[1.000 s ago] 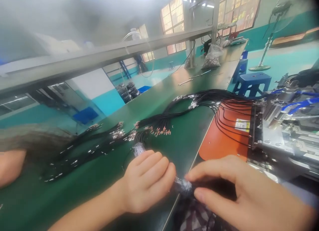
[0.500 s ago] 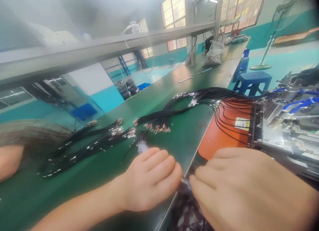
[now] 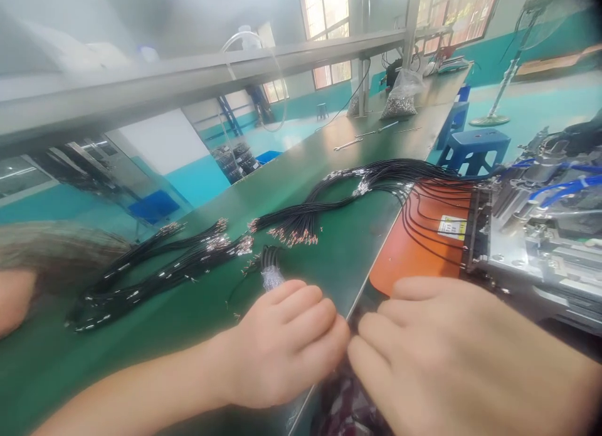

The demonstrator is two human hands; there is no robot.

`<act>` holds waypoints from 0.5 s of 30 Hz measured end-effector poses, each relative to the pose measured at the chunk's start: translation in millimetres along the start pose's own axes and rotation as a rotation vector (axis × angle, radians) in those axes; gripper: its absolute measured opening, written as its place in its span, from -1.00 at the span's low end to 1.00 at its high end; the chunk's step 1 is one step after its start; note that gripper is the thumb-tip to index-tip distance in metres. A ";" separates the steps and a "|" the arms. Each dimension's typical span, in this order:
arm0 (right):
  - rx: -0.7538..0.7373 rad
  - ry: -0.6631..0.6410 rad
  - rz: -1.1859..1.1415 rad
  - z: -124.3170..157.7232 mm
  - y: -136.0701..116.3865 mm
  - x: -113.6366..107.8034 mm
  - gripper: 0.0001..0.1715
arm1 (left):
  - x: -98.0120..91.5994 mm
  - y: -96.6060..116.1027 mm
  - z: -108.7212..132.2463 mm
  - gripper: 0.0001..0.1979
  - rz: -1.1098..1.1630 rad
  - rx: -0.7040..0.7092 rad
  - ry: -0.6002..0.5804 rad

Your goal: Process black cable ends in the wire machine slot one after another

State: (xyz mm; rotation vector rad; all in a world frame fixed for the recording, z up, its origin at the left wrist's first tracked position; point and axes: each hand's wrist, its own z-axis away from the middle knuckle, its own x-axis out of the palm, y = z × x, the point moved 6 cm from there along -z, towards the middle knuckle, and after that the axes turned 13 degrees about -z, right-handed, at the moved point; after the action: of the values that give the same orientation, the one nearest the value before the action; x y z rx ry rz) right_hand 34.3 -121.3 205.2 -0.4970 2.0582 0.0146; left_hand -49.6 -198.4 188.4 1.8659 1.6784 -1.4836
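My left hand point(image 3: 291, 342) is closed over the table's front edge. Just past its knuckles a short bundle of black cables point(image 3: 270, 260) sticks out, with shiny clear plastic point(image 3: 273, 278) around it. My right hand point(image 3: 418, 348) is curled shut beside it, the knuckles of both almost touching. What lies inside the right fist is hidden. Beyond my hands, a long hank of black cables point(image 3: 305, 207) with bare copper ends runs across the green table point(image 3: 226, 354). Another looped hank of black cables point(image 3: 155, 292) lies to the left, with shiny metal bits along it.
On the right stands a metal machine point(image 3: 540, 216) with blue hoses, cables running into it over an orange plate point(image 3: 399, 254). Farther back are a wrench point(image 3: 348, 144), a plastic bag of small parts point(image 3: 399, 103) and blue stools point(image 3: 477, 147). Another person's arm point(image 3: 16, 298) is at left.
My two fists have come closer together, and the strip of clear plastic that showed between them is now hidden. The view has shifted slightly. The cables on the table stay put.
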 end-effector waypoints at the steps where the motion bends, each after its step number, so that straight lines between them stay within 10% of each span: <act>1: -0.004 -0.026 -0.030 0.5 1.8 0.8 -0.76 | -0.6 0.2 -0.6 -0.81 -0.005 0.002 0.007; 10: 0.818 -0.293 -0.838 25.0 69.2 35.1 -0.82 | -1.4 -3.0 -4.7 -0.86 -0.106 -0.002 0.089; 13: 0.941 -0.555 -1.090 31.3 80.9 61.1 -0.87 | 0.1 -4.6 -4.5 -0.87 -0.036 -0.030 0.060; 15: 0.953 -0.485 -1.005 27.3 98.2 55.9 -0.86 | 3.6 -11.0 -5.4 -0.84 0.061 -0.100 -0.019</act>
State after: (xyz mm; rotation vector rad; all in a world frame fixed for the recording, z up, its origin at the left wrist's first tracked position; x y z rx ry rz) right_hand -2.1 -44.7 125.8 -0.7432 0.9784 -1.2380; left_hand -56.6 -188.7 193.0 1.8292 1.6399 -1.3638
